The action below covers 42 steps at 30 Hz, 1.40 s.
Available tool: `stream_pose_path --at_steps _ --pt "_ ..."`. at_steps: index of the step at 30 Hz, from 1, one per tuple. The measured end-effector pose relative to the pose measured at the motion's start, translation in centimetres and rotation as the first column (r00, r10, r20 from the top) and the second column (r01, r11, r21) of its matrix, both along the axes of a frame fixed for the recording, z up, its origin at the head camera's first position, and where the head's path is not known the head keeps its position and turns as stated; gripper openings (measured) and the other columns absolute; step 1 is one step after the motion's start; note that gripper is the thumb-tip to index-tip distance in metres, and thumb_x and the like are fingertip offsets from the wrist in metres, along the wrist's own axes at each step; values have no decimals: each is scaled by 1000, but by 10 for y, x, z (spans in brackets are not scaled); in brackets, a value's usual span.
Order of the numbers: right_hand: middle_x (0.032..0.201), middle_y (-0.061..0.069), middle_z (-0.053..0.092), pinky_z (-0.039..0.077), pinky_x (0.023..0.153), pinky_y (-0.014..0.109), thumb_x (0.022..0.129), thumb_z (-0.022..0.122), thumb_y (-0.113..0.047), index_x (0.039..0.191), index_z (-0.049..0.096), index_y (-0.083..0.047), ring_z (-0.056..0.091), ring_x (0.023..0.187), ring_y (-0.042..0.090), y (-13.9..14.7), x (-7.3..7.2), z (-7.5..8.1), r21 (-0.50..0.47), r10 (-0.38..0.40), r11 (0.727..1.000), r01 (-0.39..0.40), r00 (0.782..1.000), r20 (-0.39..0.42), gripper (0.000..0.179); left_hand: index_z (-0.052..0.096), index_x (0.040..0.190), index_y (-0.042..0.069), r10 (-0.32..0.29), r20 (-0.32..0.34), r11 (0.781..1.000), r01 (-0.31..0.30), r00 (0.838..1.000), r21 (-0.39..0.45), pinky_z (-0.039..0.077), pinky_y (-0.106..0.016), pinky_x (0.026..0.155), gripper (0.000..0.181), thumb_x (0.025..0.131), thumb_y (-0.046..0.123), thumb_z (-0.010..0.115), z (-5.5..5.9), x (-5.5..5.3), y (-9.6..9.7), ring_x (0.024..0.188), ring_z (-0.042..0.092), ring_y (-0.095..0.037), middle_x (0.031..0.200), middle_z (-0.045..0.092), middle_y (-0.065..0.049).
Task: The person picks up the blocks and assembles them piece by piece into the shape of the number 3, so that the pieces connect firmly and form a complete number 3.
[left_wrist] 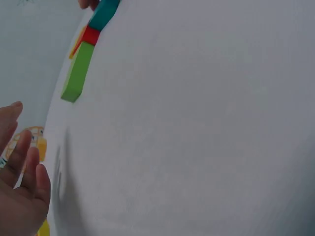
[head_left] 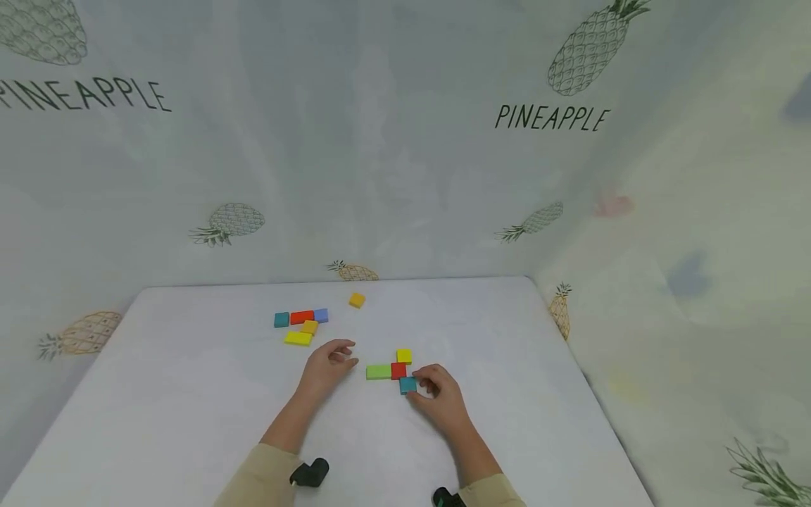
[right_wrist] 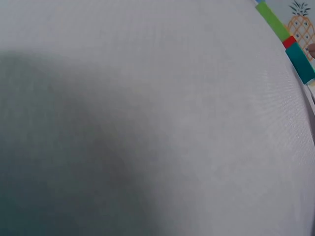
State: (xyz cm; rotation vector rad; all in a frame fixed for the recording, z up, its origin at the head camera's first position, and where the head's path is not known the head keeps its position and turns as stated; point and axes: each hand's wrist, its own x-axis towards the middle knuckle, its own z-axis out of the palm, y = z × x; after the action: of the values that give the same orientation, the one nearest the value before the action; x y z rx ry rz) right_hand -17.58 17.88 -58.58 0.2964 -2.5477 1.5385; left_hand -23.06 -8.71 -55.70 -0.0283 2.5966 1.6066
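In the head view, my right hand (head_left: 441, 398) pinches a teal block (head_left: 407, 385) between thumb and forefinger, from its right end. That block lies against the lower edge of a small red block (head_left: 398, 371). To the red block's left is a longer light green block (head_left: 378, 372), and a yellow block (head_left: 404, 356) sits above it. My left hand (head_left: 326, 367) is left of this group, fingers loosely bent and holding nothing. The left wrist view shows the green block (left_wrist: 78, 73) near that hand (left_wrist: 22, 182). Only a fingertip of my right hand appears in the right wrist view, beside the teal block (right_wrist: 300, 64).
Farther back on the white table (head_left: 209, 394) lies a cluster: a teal block (head_left: 281, 320), a long red block (head_left: 302, 317), a blue block (head_left: 321, 315), an orange block (head_left: 309, 327) and a yellow block (head_left: 298, 338). Another orange block (head_left: 357, 300) lies near the back edge. Pineapple-print cloth (head_left: 405, 155) hangs behind.
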Motion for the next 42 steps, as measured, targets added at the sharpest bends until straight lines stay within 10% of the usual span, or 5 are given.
stream_pose_path --at_steps 25,42 --pt "98 -5 60 48 71 23 79 81 -10 104 71 -18 54 82 15 2 -1 -3 -26 -5 1000 4 999 -52 28 61 127 5 26 -74 982 -39 997 -187 47 -47 90 39 91 17 69 18 -44 -95 108 54 -34 119 59 -16" --pt "93 7 61 48 69 27 77 82 -2 103 71 -9 55 80 27 1 0 3 -35 0 999 -2 998 -58 29 63 125 3 -52 -32 919 35 998 -392 42 -50 95 51 82 25 79 15 -70 -89 105 52 -33 114 62 -15"
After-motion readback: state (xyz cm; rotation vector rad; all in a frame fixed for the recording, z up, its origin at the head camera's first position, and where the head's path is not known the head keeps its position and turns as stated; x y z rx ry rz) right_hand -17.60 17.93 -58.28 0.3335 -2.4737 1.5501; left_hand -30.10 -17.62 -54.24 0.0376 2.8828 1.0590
